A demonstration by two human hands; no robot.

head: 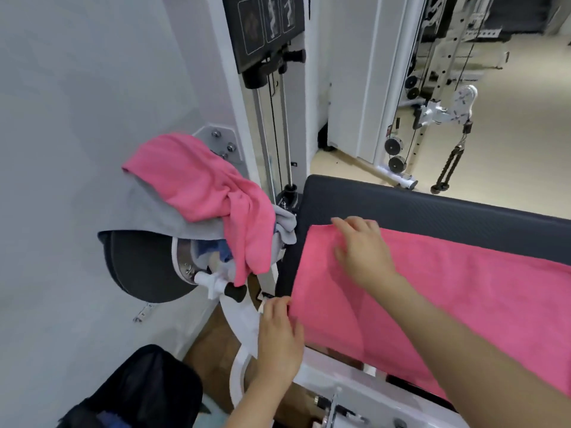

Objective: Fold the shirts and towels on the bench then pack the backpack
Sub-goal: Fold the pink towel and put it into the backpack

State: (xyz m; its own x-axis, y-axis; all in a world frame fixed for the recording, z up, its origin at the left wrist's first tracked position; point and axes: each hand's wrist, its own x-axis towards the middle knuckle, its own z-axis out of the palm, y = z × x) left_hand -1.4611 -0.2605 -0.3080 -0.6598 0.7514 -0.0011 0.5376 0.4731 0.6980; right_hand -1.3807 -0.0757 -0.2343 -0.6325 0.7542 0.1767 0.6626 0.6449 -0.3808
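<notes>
My right hand (363, 251) lies flat on the pink towel (463, 288) (spread over the bench (401, 199)); my left hand (279, 332) seems to pinch its corner.

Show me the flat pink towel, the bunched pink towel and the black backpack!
flat pink towel (482, 270): head view, bare middle of the cloth.
bunched pink towel (194, 177): head view, its upper fold.
black backpack (139, 387): head view, its top panel.
</notes>
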